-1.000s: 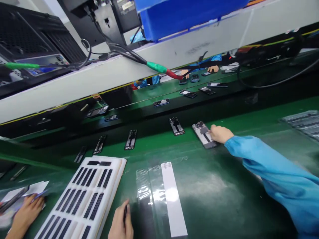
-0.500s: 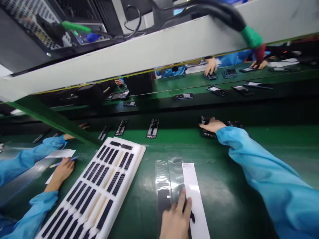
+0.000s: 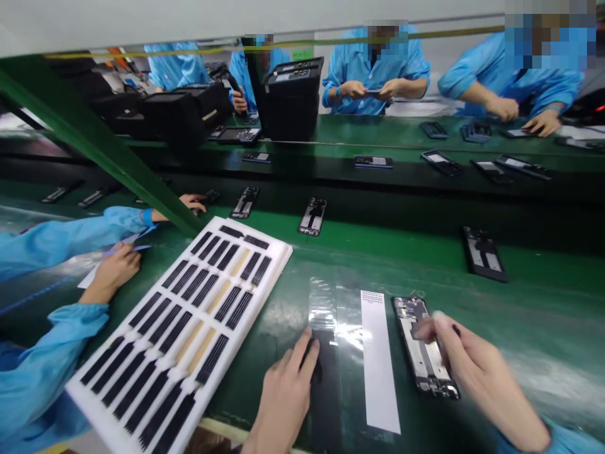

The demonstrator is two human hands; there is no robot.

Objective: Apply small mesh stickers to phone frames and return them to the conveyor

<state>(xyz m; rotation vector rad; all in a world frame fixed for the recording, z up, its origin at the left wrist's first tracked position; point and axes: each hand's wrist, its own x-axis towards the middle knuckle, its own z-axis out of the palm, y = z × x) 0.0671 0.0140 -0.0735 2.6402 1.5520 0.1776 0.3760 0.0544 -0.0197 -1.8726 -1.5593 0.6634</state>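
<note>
My left hand (image 3: 289,386) rests on the bench with its fingers stretched out. Its fingertips touch the left edge of a clear plastic strip (image 3: 326,306) with a dark lower part (image 3: 326,378). A white strip (image 3: 380,362) with small printed marks at the top lies right of it. Farther right, an opened phone body (image 3: 416,334) lies face up and slightly tilted on the bench. Over its right side is my right hand (image 3: 477,359), thumb and fingers bent and smeared by motion. Whether those fingers grip anything is unclear.
A white foam tray (image 3: 283,255) with rows of black strips stands at left. Phone bodies (image 3: 312,216) lie along the green belt, another phone body (image 3: 484,253) at right. A green post (image 3: 108,151) slants at left. A co-worker's hand (image 3: 113,271) works beside the tray; other people sit opposite.
My right hand has come back from the belt to the bench, where a phone body now lies. My left hand has shifted left, off the white strip. The view has tilted.
</note>
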